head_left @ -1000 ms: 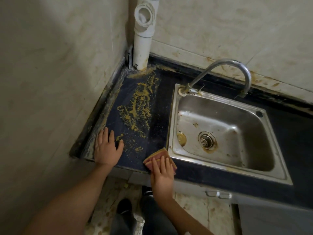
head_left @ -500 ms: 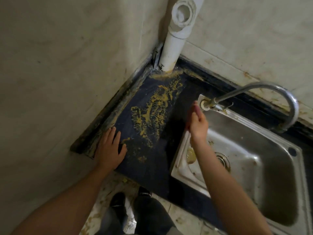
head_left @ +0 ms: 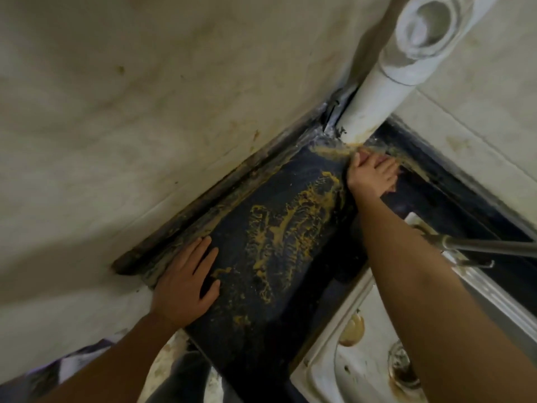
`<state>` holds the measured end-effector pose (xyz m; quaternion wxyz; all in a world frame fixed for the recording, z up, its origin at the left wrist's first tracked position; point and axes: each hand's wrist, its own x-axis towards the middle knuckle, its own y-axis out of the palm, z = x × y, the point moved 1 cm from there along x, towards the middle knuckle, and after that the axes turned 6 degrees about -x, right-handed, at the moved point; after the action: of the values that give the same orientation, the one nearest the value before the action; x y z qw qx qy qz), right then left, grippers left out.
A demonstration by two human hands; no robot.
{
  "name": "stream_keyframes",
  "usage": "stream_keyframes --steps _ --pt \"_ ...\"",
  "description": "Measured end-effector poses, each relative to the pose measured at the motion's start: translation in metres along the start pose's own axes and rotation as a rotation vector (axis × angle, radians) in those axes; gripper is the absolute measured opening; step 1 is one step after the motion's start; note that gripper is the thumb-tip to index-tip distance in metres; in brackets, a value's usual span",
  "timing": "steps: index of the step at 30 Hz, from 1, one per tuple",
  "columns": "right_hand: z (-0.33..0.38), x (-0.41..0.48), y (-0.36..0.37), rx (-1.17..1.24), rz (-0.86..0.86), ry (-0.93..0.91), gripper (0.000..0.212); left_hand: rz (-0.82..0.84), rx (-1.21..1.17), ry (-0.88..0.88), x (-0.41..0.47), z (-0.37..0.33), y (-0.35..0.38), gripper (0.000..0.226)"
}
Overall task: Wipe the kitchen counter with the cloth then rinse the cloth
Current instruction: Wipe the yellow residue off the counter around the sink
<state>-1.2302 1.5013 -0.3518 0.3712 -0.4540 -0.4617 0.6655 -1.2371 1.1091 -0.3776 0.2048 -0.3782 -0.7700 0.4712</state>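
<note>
The dark blue counter (head_left: pixel 261 330) carries a broad yellow-brown smear (head_left: pixel 290 237) running toward the back corner. My right hand (head_left: pixel 373 177) reaches into that corner at the foot of the white pipe and presses on the pink cloth (head_left: pixel 362 156) with its fingers laid out over it. Only a small patch of the cloth shows beside my fingers. My left hand (head_left: pixel 186 283) rests flat on the counter's front left part, fingers spread, holding nothing.
The white drain pipe (head_left: pixel 374 106) stands in the corner between two stained walls. A steel sink (head_left: pixel 343 365) with yellow stains lies at the lower right. Its tap (head_left: pixel 482 245) crosses just right of my right forearm.
My right hand carried the cloth from the counter's front edge, past the tap base, to the back corner by the pipe. My left hand stayed put. The view tilted and moved closer.
</note>
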Motion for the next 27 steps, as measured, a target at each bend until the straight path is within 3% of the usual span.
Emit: stream_keyframes --steps 3,8,13,18,20,23,25,27 --pt "0.031 -0.011 0.009 0.006 0.001 -0.091 0.070 0.007 0.015 -0.017 -0.001 -0.001 0.000 0.059" --pt "0.019 -0.022 0.010 -0.105 0.023 -0.258 0.069 0.025 0.057 -0.015 -0.001 -0.002 -0.004 0.063" --pt "0.022 -0.067 0.021 -0.229 0.057 -0.650 0.060 0.039 0.087 -0.013 0.000 -0.001 -0.004 0.069" --pt "0.022 -0.101 0.029 -0.047 0.136 -1.027 0.042 0.015 0.078 -0.008 -0.001 -0.002 -0.003 0.069" --pt "0.024 -0.096 0.022 0.253 0.234 -0.978 0.034 0.007 0.075 -0.003 -0.001 -0.002 -0.003 0.070" --pt "0.022 -0.083 -0.004 0.733 0.349 -0.571 0.029 0.007 0.058 0.013 0.000 0.000 -0.002 0.067" --pt "0.019 -0.065 -0.023 0.797 0.234 -0.412 0.030 0.011 0.052 0.020 0.000 0.001 -0.002 0.064" --pt "0.018 -0.050 -0.035 0.734 0.117 -0.410 0.031 0.016 0.046 0.022 0.000 0.001 -0.001 0.064"
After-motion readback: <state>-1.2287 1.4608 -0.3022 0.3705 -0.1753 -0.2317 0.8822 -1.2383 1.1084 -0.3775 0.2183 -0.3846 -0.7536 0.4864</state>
